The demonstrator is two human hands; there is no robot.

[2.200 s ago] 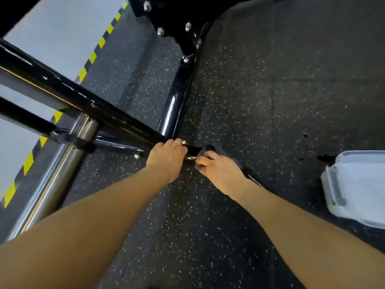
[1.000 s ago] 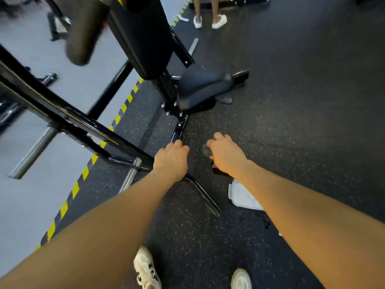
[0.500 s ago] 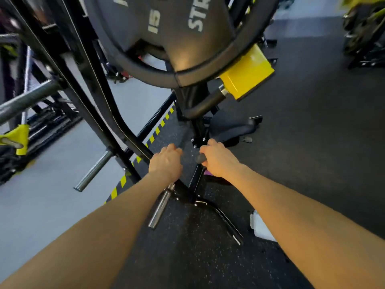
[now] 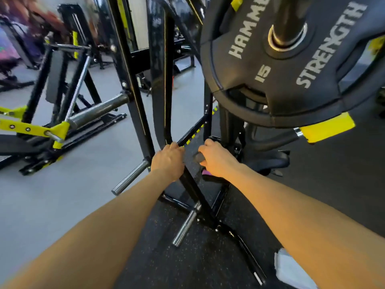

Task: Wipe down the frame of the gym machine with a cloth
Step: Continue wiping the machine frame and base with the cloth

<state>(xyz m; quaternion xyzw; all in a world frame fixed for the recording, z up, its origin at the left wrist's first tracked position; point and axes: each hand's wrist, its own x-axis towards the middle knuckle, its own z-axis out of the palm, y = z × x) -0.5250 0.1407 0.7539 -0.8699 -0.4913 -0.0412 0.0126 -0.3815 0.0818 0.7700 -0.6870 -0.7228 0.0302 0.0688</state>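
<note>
The black frame (image 4: 193, 190) of the gym machine rises from the dark rubber floor and curves upward in the middle of the head view. My left hand (image 4: 167, 159) grips the slanted frame tube where it bends upward. My right hand (image 4: 215, 158) is a little to the right, off the tube, with its fingers curled round a bunched grey cloth (image 4: 199, 157). Only a small end of the cloth shows at the fist.
A black 15 weight plate (image 4: 277, 65) hangs close above my right hand. Chrome plate pegs (image 4: 185, 226) stick out of the frame low down. A black seat pad (image 4: 270, 161) lies right of my hand. A white container (image 4: 291, 270) sits at bottom right. More machines (image 4: 52, 122) stand left.
The view has lifted from the floor-level tube to the upright frame and weight plate. Both hands rose with it; the left slid up the tube, and the right came off the frame with the cloth.
</note>
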